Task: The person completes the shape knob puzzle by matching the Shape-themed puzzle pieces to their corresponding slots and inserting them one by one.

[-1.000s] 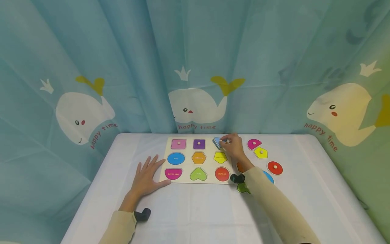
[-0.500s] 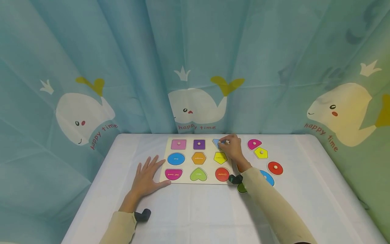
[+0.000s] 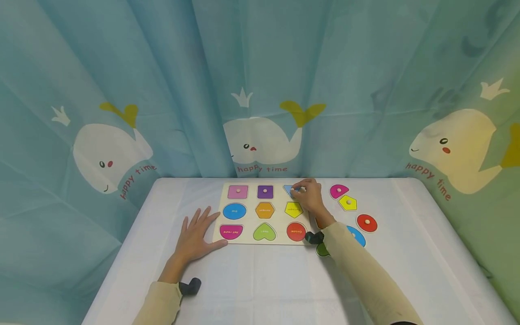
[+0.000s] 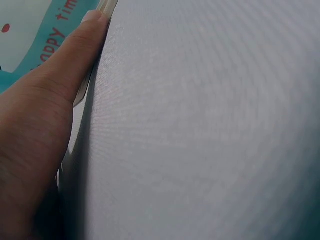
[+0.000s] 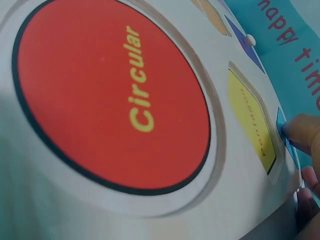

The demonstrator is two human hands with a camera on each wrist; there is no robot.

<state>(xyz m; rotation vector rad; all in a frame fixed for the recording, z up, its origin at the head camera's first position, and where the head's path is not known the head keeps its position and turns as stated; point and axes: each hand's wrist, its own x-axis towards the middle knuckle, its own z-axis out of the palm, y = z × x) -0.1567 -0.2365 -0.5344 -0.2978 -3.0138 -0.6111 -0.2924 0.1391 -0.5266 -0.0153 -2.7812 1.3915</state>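
My right hand (image 3: 310, 197) pinches the knob of a light blue triangle puzzle piece (image 3: 289, 189), which lies level at the far right corner of the shape puzzle board (image 3: 249, 199). The fingers cover part of it. The right wrist view catches a fingertip (image 5: 300, 131) against the blue edge. My left hand (image 3: 194, 237) rests with spread fingers at the board's left side. In the left wrist view its thumb (image 4: 82, 45) touches the board's edge. A pink square piece (image 3: 238, 192) and a purple square piece (image 3: 265, 192) sit in the far row.
Right of the board lie loose knobbed pieces: a magenta half round (image 3: 339, 191), a yellow pentagon (image 3: 348, 203), a red circle (image 3: 367, 223), a blue oval (image 3: 356, 236), and a partly hidden green piece (image 3: 322, 250). A curtain (image 3: 260, 90) hangs behind the white table (image 3: 260, 280).
The blue triangle piece has gone from tilted and raised to lying level on the board, with my right hand still on its knob. My left hand has stayed put.
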